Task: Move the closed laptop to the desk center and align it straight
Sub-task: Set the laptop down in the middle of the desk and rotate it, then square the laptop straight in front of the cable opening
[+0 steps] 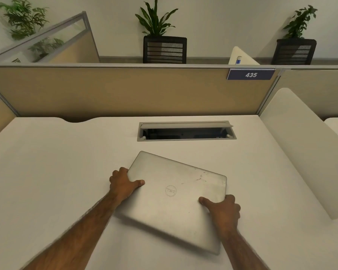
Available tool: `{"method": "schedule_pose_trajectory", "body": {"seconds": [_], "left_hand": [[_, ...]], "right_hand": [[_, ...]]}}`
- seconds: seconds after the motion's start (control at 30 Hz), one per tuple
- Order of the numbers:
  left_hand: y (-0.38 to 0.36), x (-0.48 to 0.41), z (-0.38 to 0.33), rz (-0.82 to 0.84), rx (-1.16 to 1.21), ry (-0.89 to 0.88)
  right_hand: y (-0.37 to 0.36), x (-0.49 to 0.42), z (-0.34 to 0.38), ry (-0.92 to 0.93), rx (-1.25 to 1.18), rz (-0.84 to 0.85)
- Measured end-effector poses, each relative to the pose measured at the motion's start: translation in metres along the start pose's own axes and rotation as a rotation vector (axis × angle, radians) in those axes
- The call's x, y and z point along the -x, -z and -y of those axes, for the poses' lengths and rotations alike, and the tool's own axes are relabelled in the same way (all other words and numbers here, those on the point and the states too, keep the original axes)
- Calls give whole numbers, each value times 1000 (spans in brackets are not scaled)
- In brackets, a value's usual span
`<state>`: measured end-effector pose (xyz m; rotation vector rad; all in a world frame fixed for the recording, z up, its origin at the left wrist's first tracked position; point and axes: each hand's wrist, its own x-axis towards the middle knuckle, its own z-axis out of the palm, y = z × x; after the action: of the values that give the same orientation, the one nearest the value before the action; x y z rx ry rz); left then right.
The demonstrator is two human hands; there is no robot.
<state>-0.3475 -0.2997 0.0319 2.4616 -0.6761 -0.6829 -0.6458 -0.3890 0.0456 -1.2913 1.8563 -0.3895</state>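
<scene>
Closed silver metal laptop [176, 199] lay skewed on the white counter [47, 172], near the open grey cable tray [185, 131]. Lid logo read "DELL", upside down. Blue partition plate [251, 75] read "435". Left grip [123, 185] clasped the laptop's left edge, right grip [223, 210] its right edge, thumbs on the lid.

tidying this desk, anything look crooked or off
Yes: the closed laptop sits skewed, its edges angled against the cable tray and the desk edge. Left hand and right hand grip opposite sides. Its lid shows scuff marks near the far right corner.
</scene>
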Motion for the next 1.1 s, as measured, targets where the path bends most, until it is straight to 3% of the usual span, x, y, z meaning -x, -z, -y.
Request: {"method": "schedule_pose_trajectory", "body": {"seconds": [0.43, 1.1], "left_hand": [[-8, 31, -1, -120, 129, 51], [-28, 45, 4, -135, 220, 156]], "right_hand": [[7, -52, 17, 160, 102, 35], [-4, -97, 29, 254, 178, 98]]}}
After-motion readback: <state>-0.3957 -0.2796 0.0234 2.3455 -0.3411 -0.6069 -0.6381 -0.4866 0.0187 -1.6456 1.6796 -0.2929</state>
